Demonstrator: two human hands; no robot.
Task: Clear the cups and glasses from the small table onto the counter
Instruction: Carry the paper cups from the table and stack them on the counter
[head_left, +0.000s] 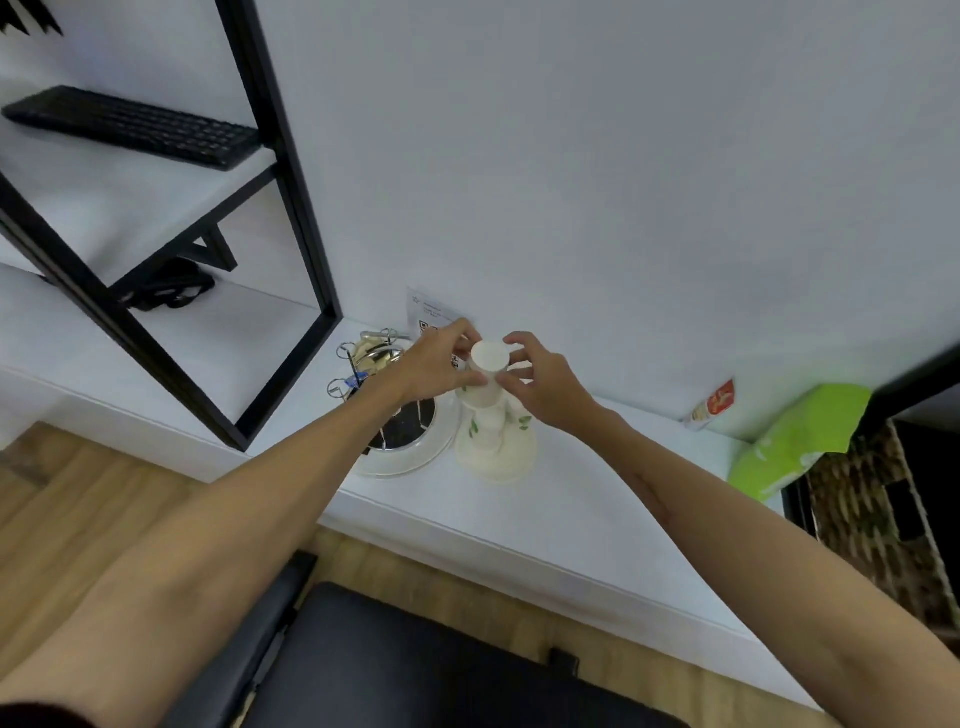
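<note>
A stack of upturned white paper cups with green leaf prints stands on the white counter, widest at the bottom. The top cup sits bottom-up on the stack. My left hand grips that top cup from the left with thumb and fingers. From the right, my right hand pinches the same cup with curled fingertips. Both forearms reach in from the lower corners of the view.
A round white tray with a dark centre lies left of the stack, with a wire rack behind it. A black-framed shelf holds a keyboard. A green packet and a woven basket stand at the right. A black seat is below.
</note>
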